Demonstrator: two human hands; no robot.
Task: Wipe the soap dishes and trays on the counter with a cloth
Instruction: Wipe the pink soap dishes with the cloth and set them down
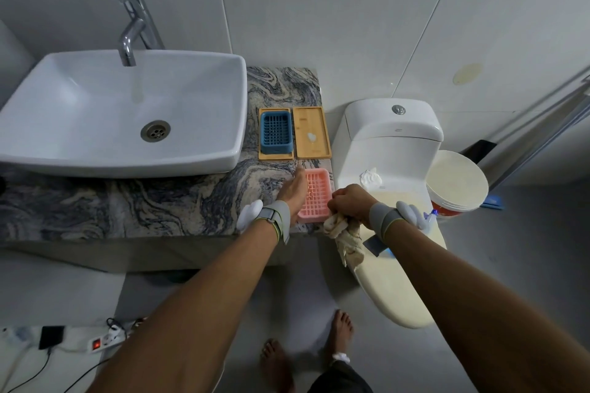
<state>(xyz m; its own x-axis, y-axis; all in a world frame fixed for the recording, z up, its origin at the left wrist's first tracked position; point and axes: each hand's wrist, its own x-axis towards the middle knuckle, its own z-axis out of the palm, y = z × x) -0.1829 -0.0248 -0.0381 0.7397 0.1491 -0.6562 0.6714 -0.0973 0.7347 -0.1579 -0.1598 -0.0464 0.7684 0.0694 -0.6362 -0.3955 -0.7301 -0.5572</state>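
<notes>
- I see left hand extended flat, fingers open, resting against pink soap dish.
- Right hand fisted, knuckles up, clutching cloth at counter edge.

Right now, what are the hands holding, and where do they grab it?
The right hand grips the cloth by its bunched top; the rest hangs down. The left hand holds nothing; it lies flat against the pink dish.

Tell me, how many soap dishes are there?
2. The blue soap dish sits in the left wooden tray; the pink soap dish lies on the counter under the left hand.
</notes>
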